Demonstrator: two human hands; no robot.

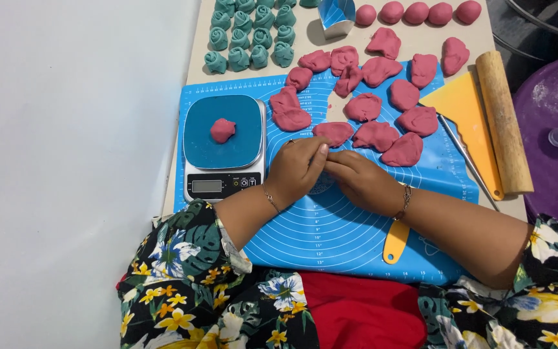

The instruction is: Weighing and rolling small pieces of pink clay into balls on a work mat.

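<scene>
Red cloth (356,313) lies nearest, below the blue mat (330,239). On the mat, left hand (297,169) and right hand (361,181) meet fingertip to fingertip; contents hidden, so grip unclear. Nearest pink dough piece (334,132) lies just beyond, long axis sideways.

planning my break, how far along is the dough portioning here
Done: a cluster of teal rolled pieces and a row of smooth pink balls sit at the top. In hand: the left hand and right hand meet on the blue mat; one pink lump sits on the scale. Left: many rough pink lumps remain unshaped.
</scene>
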